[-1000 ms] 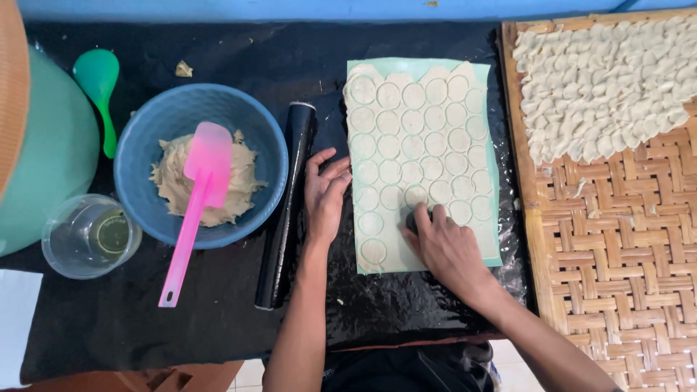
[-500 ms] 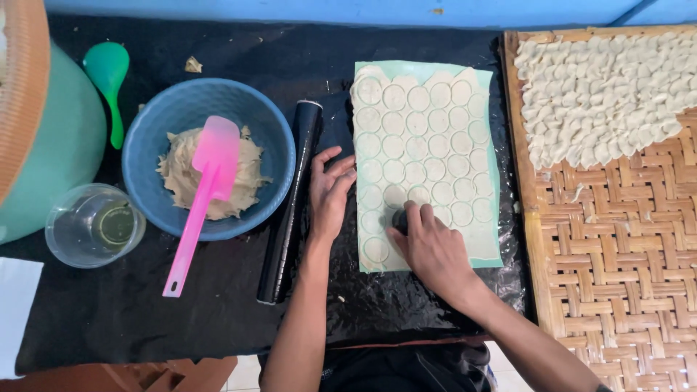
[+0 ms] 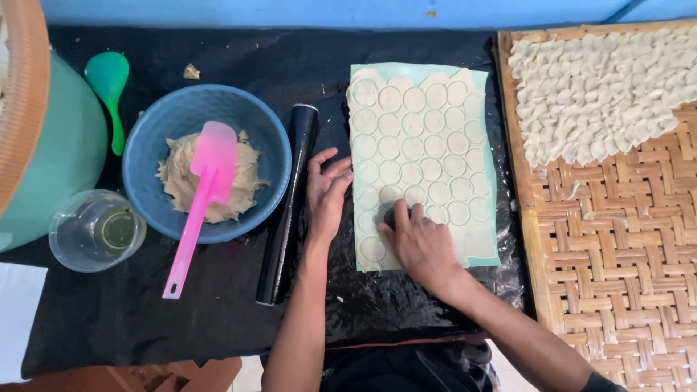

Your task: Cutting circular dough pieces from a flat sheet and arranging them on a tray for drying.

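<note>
Pressing a small dark cutter [image 3: 398,215] into the dough sheet [image 3: 421,156] near its lower left, right hand [image 3: 421,243] closed tight around it for downward force. Steadying the sheet's left edge with the left hand [image 3: 327,192], fingers spread flat, gripping nothing. Keeping roller [image 3: 290,203] and filling bowl [image 3: 207,161] close by on the surface [image 3: 109,319].

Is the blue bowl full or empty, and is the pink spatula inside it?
Partly full: the blue bowl holds a low heap of beige filling. The pink spatula rests blade-down in it, handle over the rim.
</note>
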